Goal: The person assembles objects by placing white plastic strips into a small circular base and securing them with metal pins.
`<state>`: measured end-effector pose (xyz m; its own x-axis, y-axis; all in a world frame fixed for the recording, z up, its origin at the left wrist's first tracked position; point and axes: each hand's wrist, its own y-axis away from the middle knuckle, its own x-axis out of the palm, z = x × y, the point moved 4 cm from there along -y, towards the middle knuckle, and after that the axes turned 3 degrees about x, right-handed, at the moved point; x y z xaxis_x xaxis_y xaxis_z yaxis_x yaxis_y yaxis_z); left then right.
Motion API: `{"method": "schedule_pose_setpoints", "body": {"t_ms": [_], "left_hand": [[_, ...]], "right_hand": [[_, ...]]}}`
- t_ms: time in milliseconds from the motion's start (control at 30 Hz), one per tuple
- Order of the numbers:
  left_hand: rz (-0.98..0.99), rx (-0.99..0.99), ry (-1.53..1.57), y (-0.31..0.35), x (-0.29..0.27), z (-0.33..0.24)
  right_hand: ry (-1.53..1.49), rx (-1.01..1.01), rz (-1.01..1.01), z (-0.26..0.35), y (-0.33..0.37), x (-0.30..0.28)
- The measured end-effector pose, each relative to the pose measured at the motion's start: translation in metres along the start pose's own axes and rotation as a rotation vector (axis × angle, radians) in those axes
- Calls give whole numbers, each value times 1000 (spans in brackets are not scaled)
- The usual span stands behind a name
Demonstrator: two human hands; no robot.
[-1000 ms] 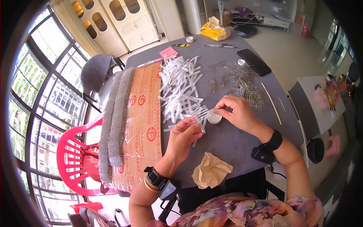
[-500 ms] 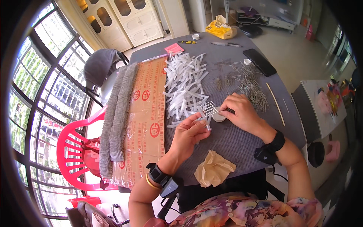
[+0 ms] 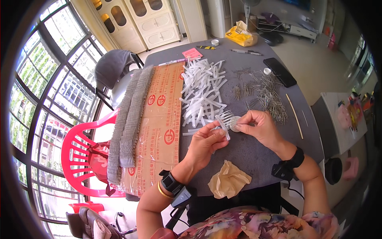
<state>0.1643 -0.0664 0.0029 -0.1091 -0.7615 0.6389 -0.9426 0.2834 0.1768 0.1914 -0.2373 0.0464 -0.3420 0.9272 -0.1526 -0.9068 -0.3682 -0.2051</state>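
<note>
My left hand (image 3: 207, 141) is closed on a whitish translucent strip (image 3: 223, 126). Several thin metal pins (image 3: 227, 116) stick out of that strip like comb teeth. Beside the pins, my right hand (image 3: 258, 126) has thumb and fingers pinched together; whatever lies between the fingertips is too small to make out. A round white cap (image 3: 234, 121) sits at those fingertips, partly covered by them. Beyond my hands lies a pile of similar white strips (image 3: 202, 91). To its right is a heap of thin metal pins (image 3: 272, 102).
Rows of grey bundled pieces (image 3: 133, 115) rest on a taped brown cardboard sheet (image 3: 161, 129) at left. Crumpled brown paper (image 3: 229, 179) lies near me. A black phone (image 3: 280, 72), a thin wooden stick (image 3: 294, 115) and a yellow packet (image 3: 241, 35) are on the grey table (image 3: 254, 155).
My right hand has turned, and its fingertips sit a little lower by the pins. The small dark item seen in its fingers before is out of sight. The whole view has shifted slightly.
</note>
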Motion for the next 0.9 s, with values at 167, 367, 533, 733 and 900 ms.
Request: {"method": "schedule_pose_setpoints", "body": {"t_ms": [167, 367, 533, 733, 900], "left_hand": [[11, -4, 8, 0, 1, 1], [-3, 11, -13, 2, 2, 0], [-76, 62, 0, 3, 2, 2], [-114, 227, -300, 7, 4, 0], [-73, 238, -287, 4, 8, -3]], "right_hand": [[22, -40, -21, 0, 0, 5], [31, -34, -23, -1, -1, 5], [-54, 21, -12, -7, 0, 5], [-65, 58, -4, -14, 1, 7], [187, -135, 27, 9, -6, -10]]}}
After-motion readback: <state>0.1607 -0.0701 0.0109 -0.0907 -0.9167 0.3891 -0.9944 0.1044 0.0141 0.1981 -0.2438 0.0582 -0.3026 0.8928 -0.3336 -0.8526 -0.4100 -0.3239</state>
